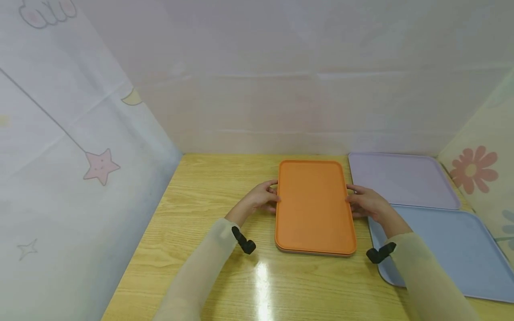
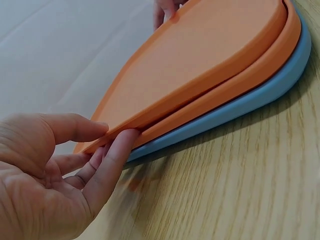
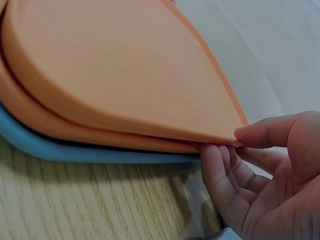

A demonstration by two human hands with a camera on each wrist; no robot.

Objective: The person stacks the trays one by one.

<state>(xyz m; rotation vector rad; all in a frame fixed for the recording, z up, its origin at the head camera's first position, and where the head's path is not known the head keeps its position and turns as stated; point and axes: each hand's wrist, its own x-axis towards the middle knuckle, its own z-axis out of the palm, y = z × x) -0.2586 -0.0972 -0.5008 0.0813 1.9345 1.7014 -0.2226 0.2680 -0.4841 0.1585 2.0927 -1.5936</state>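
An orange tray (image 1: 314, 207) lies on top of a small stack at the middle of the table. Under it, the left wrist view shows a second orange tray (image 2: 220, 95) and a blue tray (image 2: 260, 100) at the bottom. My left hand (image 1: 263, 197) pinches the top tray's left rim, thumb above and fingers below the edge. On the opposite side, my right hand (image 1: 368, 203) pinches the right rim in the same way. A narrow gap shows between the top tray and the one beneath it.
To the right lie a lilac tray (image 1: 401, 178) and a larger-looking light blue tray (image 1: 449, 249), partly behind my right forearm. Printed cloth walls (image 1: 249, 89) stand along the back and both sides of the wooden table (image 1: 192, 249).
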